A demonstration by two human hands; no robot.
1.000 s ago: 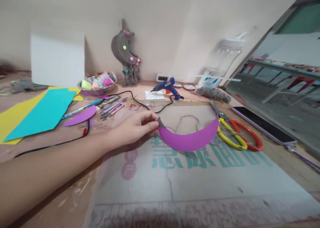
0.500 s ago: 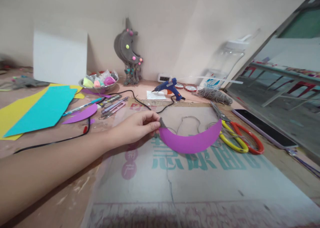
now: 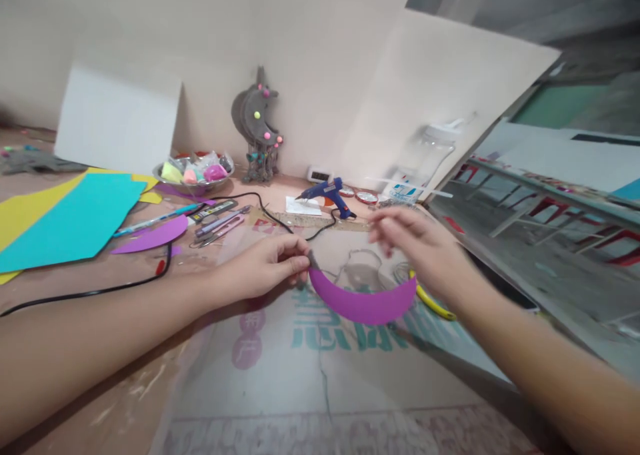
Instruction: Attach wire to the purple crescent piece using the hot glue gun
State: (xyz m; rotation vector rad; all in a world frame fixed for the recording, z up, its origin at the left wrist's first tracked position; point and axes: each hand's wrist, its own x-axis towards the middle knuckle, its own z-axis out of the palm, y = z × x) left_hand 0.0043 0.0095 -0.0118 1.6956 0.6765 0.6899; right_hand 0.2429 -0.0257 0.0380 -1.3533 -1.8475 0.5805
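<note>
Yellow scissor handle [image 3: 436, 303]: partly hidden behind right hand [image 3: 423, 248].
Right hand: fingers loosely bent, tips blurred; cannot tell whether gripping.
Left hand [image 3: 283, 263]: pinching grey tip [image 3: 314, 262] of purple crescent [image 3: 365, 306].
Purple crescent: thin, smooth, horns up; above printed sheet [image 3: 270, 395].
Sheet print: large teal characters [image 3: 326, 327], partly covered; 特产 in purple discs [image 3: 247, 352].
Bottle label [image 3: 404, 192]: blue, too blurred to read.

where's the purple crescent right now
In the head view, the purple crescent is just right of centre, over the printed sheet, its left end pinched in the left hand.
</note>
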